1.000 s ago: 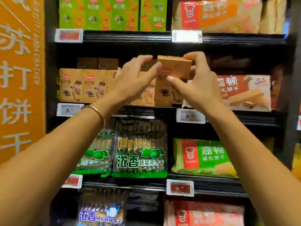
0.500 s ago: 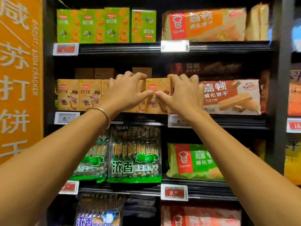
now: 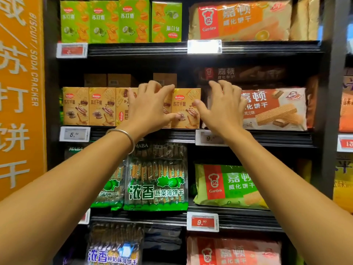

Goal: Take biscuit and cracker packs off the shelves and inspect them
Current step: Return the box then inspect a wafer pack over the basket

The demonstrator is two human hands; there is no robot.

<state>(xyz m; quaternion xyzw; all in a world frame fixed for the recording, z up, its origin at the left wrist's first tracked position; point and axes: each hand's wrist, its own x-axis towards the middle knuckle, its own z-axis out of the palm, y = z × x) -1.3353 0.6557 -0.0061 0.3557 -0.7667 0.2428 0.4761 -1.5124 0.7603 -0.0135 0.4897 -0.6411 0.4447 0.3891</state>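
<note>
A tan cracker box (image 3: 188,104) stands upright on the middle shelf (image 3: 267,137), last in a row of like boxes (image 3: 89,106). My left hand (image 3: 149,108) lies over the neighbouring box, fingertips at the tan box's top left corner and thumb on its lower front. To the box's right, my right hand (image 3: 223,108) has its fingers spread and relaxed, with the thumb just at the box's right edge. Neither hand grips the box.
Green cracker boxes (image 3: 118,22) and an orange wafer pack (image 3: 240,20) fill the top shelf. A red-brown wafer pack (image 3: 275,109) lies behind my right hand. Green cracker bags (image 3: 156,178) and a green wafer pack (image 3: 229,186) sit below. An orange sign panel (image 3: 19,92) bounds the left.
The tan box came down from in front of the shelf into the row. Both hands have since loosened, the right one sliding off to the right.
</note>
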